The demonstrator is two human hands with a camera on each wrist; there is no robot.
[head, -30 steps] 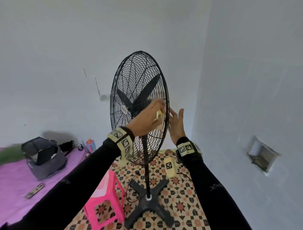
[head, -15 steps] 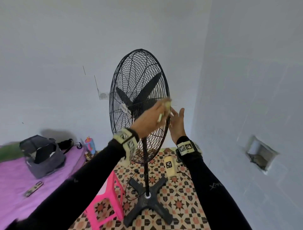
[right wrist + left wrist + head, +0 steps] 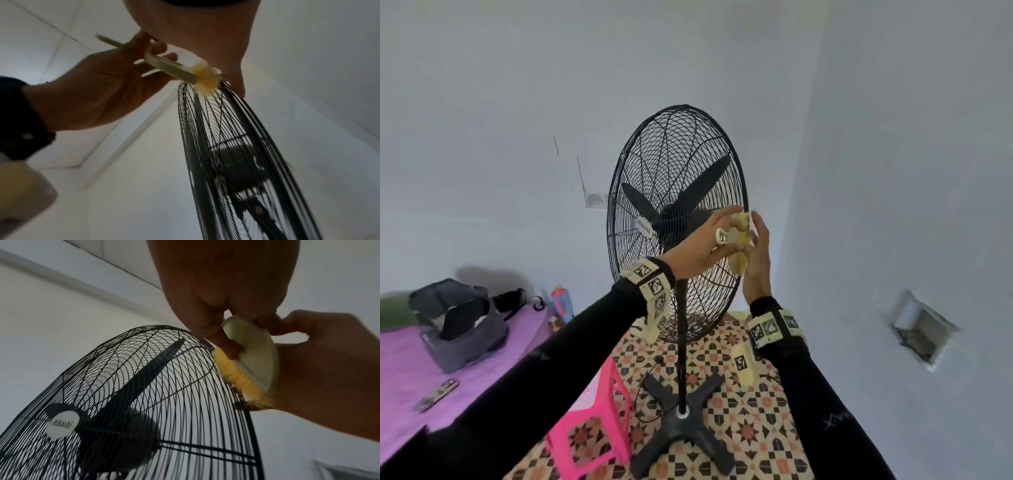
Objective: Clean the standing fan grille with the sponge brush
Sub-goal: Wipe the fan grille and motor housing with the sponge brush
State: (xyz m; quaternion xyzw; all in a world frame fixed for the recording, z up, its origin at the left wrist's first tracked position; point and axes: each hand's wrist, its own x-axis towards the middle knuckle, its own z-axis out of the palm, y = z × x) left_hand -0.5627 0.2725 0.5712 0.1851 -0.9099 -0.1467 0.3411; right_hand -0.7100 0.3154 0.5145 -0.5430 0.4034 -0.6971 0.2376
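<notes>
The sponge brush (image 3: 245, 368) sits on the right edge of the fan grille (image 3: 674, 192), yellow side touching the wires, with the left hand (image 3: 700, 245) curled round its white back. The right hand (image 3: 756, 260) stands flat and open just behind that edge. To clean well, rub slowly along the rim while that flat hand stops wobbling; half a second ago both hands were lower.

Soft, even daylight fills the pale room in the head view, with wide-angle bending at the edges — both wrist views are dimmer, the hands backlit and dark, motion-smeared around the black wire fan grille (image 3: 144, 386).
</notes>
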